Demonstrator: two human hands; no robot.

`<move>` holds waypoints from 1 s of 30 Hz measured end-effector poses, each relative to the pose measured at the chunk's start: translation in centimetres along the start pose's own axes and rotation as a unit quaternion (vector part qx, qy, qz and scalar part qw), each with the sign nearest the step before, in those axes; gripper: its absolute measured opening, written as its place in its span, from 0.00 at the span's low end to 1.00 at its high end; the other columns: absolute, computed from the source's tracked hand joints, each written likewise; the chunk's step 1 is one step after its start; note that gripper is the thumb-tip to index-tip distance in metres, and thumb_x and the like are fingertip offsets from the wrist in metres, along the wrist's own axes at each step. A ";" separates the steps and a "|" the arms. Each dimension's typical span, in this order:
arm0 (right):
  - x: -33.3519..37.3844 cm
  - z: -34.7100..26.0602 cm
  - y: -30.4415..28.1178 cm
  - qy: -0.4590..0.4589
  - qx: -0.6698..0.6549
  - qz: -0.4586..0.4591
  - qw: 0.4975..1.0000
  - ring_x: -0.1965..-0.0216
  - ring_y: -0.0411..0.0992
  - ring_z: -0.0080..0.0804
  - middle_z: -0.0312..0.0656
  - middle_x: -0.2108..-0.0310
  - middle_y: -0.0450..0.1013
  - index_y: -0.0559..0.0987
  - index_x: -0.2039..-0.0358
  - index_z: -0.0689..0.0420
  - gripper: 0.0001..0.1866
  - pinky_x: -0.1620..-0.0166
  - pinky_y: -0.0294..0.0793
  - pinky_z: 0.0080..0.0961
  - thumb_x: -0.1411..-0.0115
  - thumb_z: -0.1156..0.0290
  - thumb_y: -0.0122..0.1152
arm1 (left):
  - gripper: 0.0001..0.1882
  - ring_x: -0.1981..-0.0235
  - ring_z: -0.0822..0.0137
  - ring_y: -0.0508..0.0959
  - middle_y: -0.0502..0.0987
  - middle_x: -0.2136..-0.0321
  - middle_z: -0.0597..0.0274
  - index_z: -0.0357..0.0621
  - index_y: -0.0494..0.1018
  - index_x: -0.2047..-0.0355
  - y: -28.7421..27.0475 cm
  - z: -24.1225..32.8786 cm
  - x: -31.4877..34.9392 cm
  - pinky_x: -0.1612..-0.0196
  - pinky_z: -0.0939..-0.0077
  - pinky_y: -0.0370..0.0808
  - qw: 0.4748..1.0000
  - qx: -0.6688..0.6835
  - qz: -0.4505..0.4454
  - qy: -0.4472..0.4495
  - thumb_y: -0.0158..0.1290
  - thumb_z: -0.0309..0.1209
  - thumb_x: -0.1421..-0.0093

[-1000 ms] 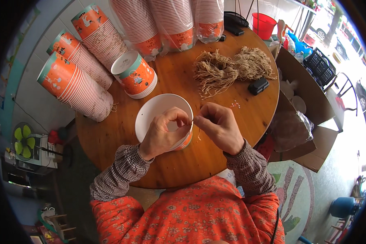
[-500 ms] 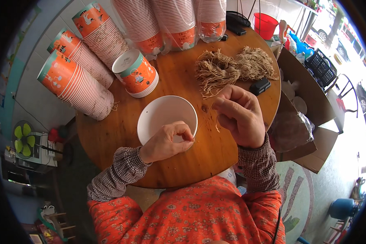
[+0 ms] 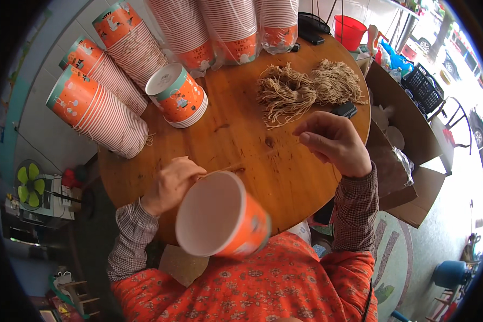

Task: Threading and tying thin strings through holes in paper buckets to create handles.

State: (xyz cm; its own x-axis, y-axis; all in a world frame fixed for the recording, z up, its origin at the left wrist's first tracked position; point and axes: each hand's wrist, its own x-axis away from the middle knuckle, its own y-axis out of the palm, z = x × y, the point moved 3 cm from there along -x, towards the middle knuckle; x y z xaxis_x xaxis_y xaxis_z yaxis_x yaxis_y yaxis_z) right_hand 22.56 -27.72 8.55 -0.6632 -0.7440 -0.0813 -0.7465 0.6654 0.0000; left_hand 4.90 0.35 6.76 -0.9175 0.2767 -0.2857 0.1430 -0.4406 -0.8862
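Note:
My left hand (image 3: 172,183) is closed at the rim of a paper bucket (image 3: 210,214), pinching a thin tan string (image 3: 222,169) that runs along the rim's far side. White inside and orange printed outside, the bucket is tilted over the table's near edge with its mouth toward the left; its lower end is blurred. My right hand (image 3: 335,142) is raised over the table's right side, thumb and forefinger a little apart, with nothing visible between them. Beyond it lie two bundles of tan paper string (image 3: 287,94).
A short stack of orange buckets (image 3: 180,102) stands on the round wooden table (image 3: 236,129). Tall bucket stacks (image 3: 99,110) lean at left; plastic-wrapped ones (image 3: 231,37) stand behind. A small black case (image 3: 345,110) sits near the string, an open cardboard box (image 3: 408,134) beside the table.
The bucket has tipped from standing on the table to tilted at its near edge. My left hand has moved left, and my right hand has moved right, its fingers loosening.

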 end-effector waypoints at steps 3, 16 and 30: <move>-0.9 2.1 0.3 0.007 -0.021 0.017 1.000 0.82 0.61 0.11 0.29 0.79 0.67 0.77 0.64 0.63 0.07 0.82 0.57 0.11 0.39 0.72 0.59 | 0.16 0.61 0.56 0.77 0.76 0.66 0.54 0.39 0.73 0.56 0.4 -0.4 0.4 0.52 0.68 0.73 0.994 0.095 0.013 -0.058 0.51 0.18 0.46; 0.8 1.6 -0.8 -0.066 -0.241 0.052 0.967 0.77 0.71 0.18 0.36 0.73 0.73 0.76 0.62 0.61 0.06 0.76 0.69 0.14 0.36 0.74 0.54 | 0.12 0.70 0.53 0.80 0.77 0.70 0.47 0.36 0.75 0.58 1.0 0.1 -0.7 0.69 0.66 0.76 0.991 -0.053 0.059 -0.104 0.49 0.18 0.43; 0.8 1.9 7.1 -0.108 -0.447 -0.046 0.887 0.58 0.75 0.30 0.45 0.57 0.73 0.76 0.60 0.65 0.07 0.53 0.76 0.28 0.36 0.81 0.49 | 0.18 0.64 0.68 0.80 0.78 0.59 0.53 0.33 0.70 0.49 2.6 9.8 -2.3 0.59 0.76 0.77 0.956 0.226 0.145 -0.115 0.52 0.16 0.42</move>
State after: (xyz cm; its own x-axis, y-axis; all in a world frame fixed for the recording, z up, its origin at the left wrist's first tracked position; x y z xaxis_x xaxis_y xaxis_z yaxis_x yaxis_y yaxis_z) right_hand 16.85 -23.46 6.60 -0.6427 -0.7003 -0.3105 -0.6052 0.2156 0.7663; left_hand 3.74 -9.84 8.71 -0.9287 -0.0854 -0.3609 0.2763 -0.8086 -0.5195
